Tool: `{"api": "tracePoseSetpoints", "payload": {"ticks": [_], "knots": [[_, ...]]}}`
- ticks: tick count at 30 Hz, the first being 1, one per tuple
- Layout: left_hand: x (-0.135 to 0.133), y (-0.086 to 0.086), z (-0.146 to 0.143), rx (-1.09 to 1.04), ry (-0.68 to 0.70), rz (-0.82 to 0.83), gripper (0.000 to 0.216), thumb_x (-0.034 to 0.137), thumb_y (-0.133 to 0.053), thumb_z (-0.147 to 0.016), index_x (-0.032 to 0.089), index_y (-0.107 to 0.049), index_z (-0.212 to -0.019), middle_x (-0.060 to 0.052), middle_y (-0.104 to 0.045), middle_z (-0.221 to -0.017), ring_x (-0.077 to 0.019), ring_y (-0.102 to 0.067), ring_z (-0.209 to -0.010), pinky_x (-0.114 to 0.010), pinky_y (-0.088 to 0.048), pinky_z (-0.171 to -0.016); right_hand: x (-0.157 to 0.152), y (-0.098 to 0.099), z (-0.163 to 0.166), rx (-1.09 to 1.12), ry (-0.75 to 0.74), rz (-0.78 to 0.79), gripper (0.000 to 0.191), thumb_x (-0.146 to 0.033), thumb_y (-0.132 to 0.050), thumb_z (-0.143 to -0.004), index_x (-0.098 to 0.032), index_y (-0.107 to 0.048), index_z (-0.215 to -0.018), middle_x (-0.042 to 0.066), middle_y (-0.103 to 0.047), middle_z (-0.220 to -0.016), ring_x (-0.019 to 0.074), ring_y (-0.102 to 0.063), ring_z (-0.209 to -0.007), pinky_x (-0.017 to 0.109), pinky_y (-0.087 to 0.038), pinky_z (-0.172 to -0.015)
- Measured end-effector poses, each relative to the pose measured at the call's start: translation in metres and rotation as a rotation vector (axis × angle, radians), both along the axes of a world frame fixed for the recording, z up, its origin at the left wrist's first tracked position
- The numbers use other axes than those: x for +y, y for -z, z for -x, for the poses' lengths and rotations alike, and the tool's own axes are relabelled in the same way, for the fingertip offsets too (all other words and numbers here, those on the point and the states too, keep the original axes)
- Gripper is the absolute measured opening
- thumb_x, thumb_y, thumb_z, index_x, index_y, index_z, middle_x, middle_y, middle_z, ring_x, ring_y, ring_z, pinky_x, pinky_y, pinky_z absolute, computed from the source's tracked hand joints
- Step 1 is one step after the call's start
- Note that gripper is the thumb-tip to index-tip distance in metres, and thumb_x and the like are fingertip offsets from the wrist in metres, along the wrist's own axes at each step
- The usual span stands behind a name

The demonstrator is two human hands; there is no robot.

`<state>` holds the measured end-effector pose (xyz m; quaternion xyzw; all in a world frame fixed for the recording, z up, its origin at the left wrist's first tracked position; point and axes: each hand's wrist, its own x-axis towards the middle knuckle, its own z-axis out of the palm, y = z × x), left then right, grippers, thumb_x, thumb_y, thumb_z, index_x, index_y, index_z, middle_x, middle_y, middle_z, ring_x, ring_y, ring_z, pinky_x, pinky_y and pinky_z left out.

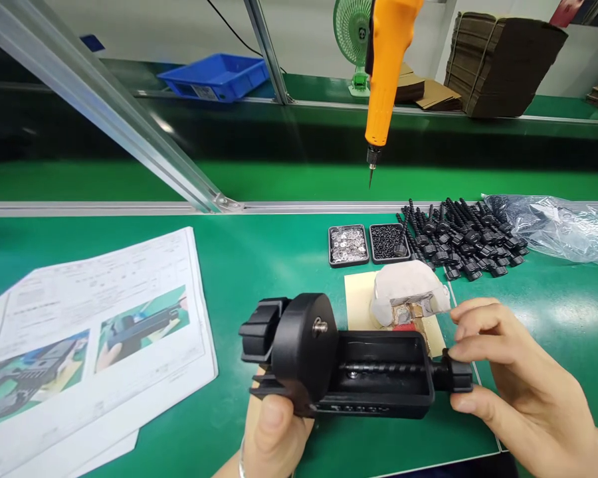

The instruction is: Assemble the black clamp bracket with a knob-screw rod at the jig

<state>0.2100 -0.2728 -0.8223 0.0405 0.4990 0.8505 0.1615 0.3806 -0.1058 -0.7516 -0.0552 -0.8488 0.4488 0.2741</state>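
A black plastic clamp (379, 405) with a threaded rod along its hollow body is held up over the green bench. My left hand (279, 428) grips its left end from below, the thumb in front and the other fingers mostly hidden behind it. A round head with a small metal screw and a ribbed knob (263, 330) sits at that end. At the right end, my right hand (513, 378) pinches the rod's black knob (459, 373) between thumb and fingers. Just behind the clamp, a whitish block-like fixture (411, 285) rests on a yellow sheet (356, 302).
An orange electric screwdriver (386, 73) hangs above the bench, bit downward. Two small trays hold metal pieces (347, 244) and black screws (387, 240). Beside them lie piled black knobbed rods (463, 236) and a clear plastic bag (553, 226). Printed sheets (154, 398) lie at left.
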Motion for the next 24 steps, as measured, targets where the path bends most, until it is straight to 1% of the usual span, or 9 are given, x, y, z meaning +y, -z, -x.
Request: {"api": "tracePoseSetpoints", "payload": {"ticks": [1, 5, 9, 11, 13, 16, 19, 22, 24], "knots": [[-0.001, -0.001, 0.0, -0.014, -0.005, 0.012, 0.066, 0.064, -0.077, -0.054, 0.024, -0.07, -0.106, -0.001, -0.075, -0.092, -0.0235, -0.071, -0.081, -0.032, -0.061, -0.081, -0.001, 0.001, 0.0, 0.0, 0.002, 0.006, 0.025, -0.022, -0.061, -0.092, -0.022, -0.054, -0.116, 0.007, -0.048, -0.106, 0.0217, -0.046, -0.11, 0.034, -0.043, -0.094], [0.0, -0.005, -0.001, -0.065, -0.028, 0.077, 0.071, 0.07, -0.076, -0.044, 0.024, -0.073, -0.098, -0.004, -0.075, -0.085, -0.026, -0.071, -0.074, -0.036, -0.061, -0.077, 0.0, 0.0, 0.0, -0.033, 0.044, 0.004, 0.041, -0.051, -0.059, -0.091, -0.02, -0.055, -0.116, 0.009, -0.047, -0.113, 0.0243, -0.046, -0.11, 0.035, -0.044, -0.092], [0.005, -0.013, -0.002, -0.03, -0.032, 0.073, 0.07, 0.071, -0.076, -0.043, 0.023, -0.074, -0.093, -0.005, -0.074, -0.079, -0.026, -0.069, -0.069, -0.038, -0.062, -0.074, 0.003, -0.002, -0.001, -0.044, 0.021, -0.043, 0.02, -0.036, -0.052, -0.097, -0.018, -0.06, -0.097, 0.008, -0.049, -0.104, 0.0224, -0.047, -0.105, 0.034, -0.044, -0.089], [0.009, -0.016, -0.003, -0.019, -0.051, 0.04, 0.064, 0.067, -0.077, -0.046, 0.023, -0.073, -0.093, -0.003, -0.073, -0.079, -0.0246, -0.068, -0.069, -0.035, -0.062, -0.069, 0.004, -0.002, -0.001, -0.045, 0.004, -0.02, 0.016, -0.032, -0.058, -0.094, -0.019, -0.06, -0.104, 0.008, -0.049, -0.104, 0.0218, -0.048, -0.103, 0.034, -0.046, -0.087], [0.01, -0.018, -0.003, -0.012, -0.056, 0.017, 0.059, 0.06, -0.079, -0.047, 0.023, -0.073, -0.093, -0.003, -0.072, -0.081, -0.0244, -0.068, -0.07, -0.033, -0.063, -0.066, 0.004, -0.001, 0.0, -0.036, -0.005, 0.01, 0.022, -0.028, -0.061, -0.092, -0.022, -0.059, -0.114, 0.008, -0.049, -0.106, 0.0219, -0.049, -0.103, 0.034, -0.047, -0.087], [0.009, -0.018, -0.003, -0.015, -0.06, 0.022, 0.062, 0.059, -0.08, -0.044, 0.022, -0.073, -0.093, -0.004, -0.072, -0.082, -0.0261, -0.068, -0.072, -0.036, -0.063, -0.068, 0.003, -0.001, 0.0, -0.016, 0.021, 0.011, 0.03, -0.037, -0.06, -0.093, -0.022, -0.058, -0.119, 0.009, -0.05, -0.108, 0.0239, -0.049, -0.104, 0.036, -0.048, -0.087], [0.006, -0.016, -0.003, -0.009, -0.064, 0.025, 0.066, 0.066, -0.077, -0.046, 0.023, -0.073, -0.095, -0.005, -0.073, -0.084, -0.0271, -0.068, -0.073, -0.039, -0.062, -0.073, 0.003, -0.002, 0.001, -0.031, 0.028, -0.03, 0.032, -0.045, -0.057, -0.093, -0.019, -0.062, -0.111, 0.01, -0.052, -0.106, 0.0241, -0.05, -0.103, 0.036, -0.049, -0.085], [0.004, -0.016, -0.004, 0.036, 0.031, 0.033, 0.061, 0.063, -0.078, -0.049, 0.022, -0.074, -0.093, -0.008, -0.073, -0.081, -0.0287, -0.069, -0.071, -0.043, -0.061, -0.077, 0.001, -0.002, 0.002, -0.043, 0.008, -0.006, 0.02, -0.032, -0.061, -0.093, -0.019, -0.062, -0.109, 0.008, -0.052, -0.102, 0.0216, -0.051, -0.1, 0.033, -0.05, -0.085], [0.004, -0.017, -0.004, 0.028, 0.08, 0.032, 0.059, 0.059, -0.08, -0.045, 0.021, -0.075, -0.089, -0.01, -0.072, -0.079, -0.0319, -0.07, -0.075, -0.044, -0.06, -0.08, -0.002, -0.001, 0.003, -0.01, 0.019, 0.009, 0.022, -0.016, -0.061, -0.09, -0.021, -0.061, -0.111, 0.007, -0.051, -0.101, 0.0207, -0.052, -0.101, 0.032, -0.05, -0.085]]}}
